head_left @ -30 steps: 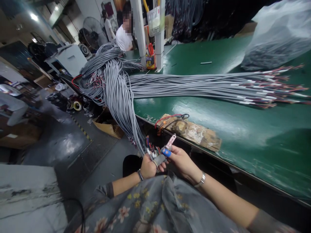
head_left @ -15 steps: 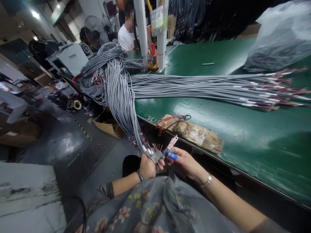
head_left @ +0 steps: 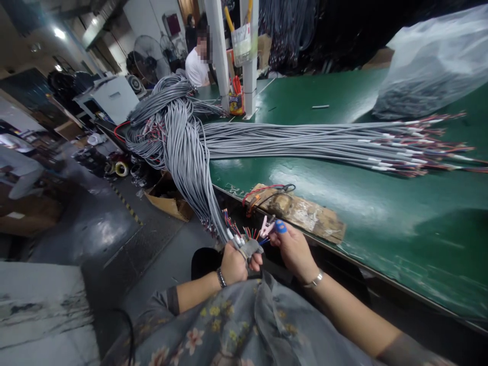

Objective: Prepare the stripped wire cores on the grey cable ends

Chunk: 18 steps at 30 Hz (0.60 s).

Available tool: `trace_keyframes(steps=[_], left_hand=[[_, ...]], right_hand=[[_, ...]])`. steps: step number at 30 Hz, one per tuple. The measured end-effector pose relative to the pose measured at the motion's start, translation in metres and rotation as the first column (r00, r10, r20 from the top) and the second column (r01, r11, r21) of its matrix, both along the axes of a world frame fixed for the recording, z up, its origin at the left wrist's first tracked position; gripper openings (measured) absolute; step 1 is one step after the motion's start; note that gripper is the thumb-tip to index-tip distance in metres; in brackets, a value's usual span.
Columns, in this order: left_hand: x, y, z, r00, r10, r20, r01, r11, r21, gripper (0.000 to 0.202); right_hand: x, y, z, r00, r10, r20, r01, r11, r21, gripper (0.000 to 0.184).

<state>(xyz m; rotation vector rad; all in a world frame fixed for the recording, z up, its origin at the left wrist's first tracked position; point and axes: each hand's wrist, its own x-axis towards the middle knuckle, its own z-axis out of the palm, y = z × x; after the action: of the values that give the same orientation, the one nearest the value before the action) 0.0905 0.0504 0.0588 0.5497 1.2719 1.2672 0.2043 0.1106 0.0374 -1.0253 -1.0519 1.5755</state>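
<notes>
Likely step: working the loose wires [head_left: 251, 233].
Left hand [head_left: 234, 265] clasps grey cables [head_left: 190, 168]; right hand [head_left: 295, 249] pinches, seemingly, a pink clip [head_left: 266, 227]; the next move calls for steadiness.

Pink clip [head_left: 264, 227] near bundled grey cables [head_left: 189, 160]

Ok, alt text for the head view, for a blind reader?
A person's left hand grips grey cables near their coloured wires; the right hand holds a small pink tool close by. Long cable lengths lie across a green table.
</notes>
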Motion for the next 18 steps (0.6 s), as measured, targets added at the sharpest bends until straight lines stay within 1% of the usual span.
trace_keyframes(steps=[2,4,5,7,10,13,15,18], left_hand=[[0.0,0.001,-0.001,1.0,-0.005,-0.005,0.005,1.0,-0.005,0.043],[0.001,0.001,-0.003,1.0,-0.012,-0.008,0.012,1.0,-0.009,0.044],[0.001,0.001,-0.004,1.0,-0.015,-0.01,0.015,1.0,-0.008,0.044],[0.001,0.002,-0.006,1.0,-0.023,-0.018,0.023,1.0,0.002,0.043],[0.0,0.002,-0.01,0.999,-0.037,-0.033,0.038,0.999,0.012,0.042],[-0.002,0.001,-0.013,0.997,-0.066,-0.046,0.066,0.998,0.003,0.042],[-0.003,0.0,-0.014,0.996,-0.073,-0.05,0.073,0.997,0.0,0.042],[-0.005,-0.003,-0.013,0.998,-0.053,-0.044,0.053,0.999,0.004,0.042]], right_hand=[[0.0,0.001,0.0,0.997,0.07,-0.035,-0.071,0.997,-0.039,0.052],[-0.001,0.003,0.001,0.974,0.158,-0.162,-0.18,0.975,-0.133,0.053],[-0.002,0.004,0.002,0.959,0.173,-0.226,-0.214,0.962,-0.172,0.052],[-0.004,0.006,0.003,0.944,0.139,-0.3,-0.208,0.954,-0.215,0.047],[-0.007,0.006,0.004,0.943,0.073,-0.325,-0.155,0.96,-0.232,0.042],[-0.008,0.005,0.002,0.937,0.052,-0.345,-0.143,0.959,-0.245,0.041],[-0.007,0.005,0.001,0.931,0.063,-0.359,-0.164,0.952,-0.26,0.042],[-0.003,0.003,-0.001,0.911,0.114,-0.396,-0.243,0.925,-0.293,0.048]])
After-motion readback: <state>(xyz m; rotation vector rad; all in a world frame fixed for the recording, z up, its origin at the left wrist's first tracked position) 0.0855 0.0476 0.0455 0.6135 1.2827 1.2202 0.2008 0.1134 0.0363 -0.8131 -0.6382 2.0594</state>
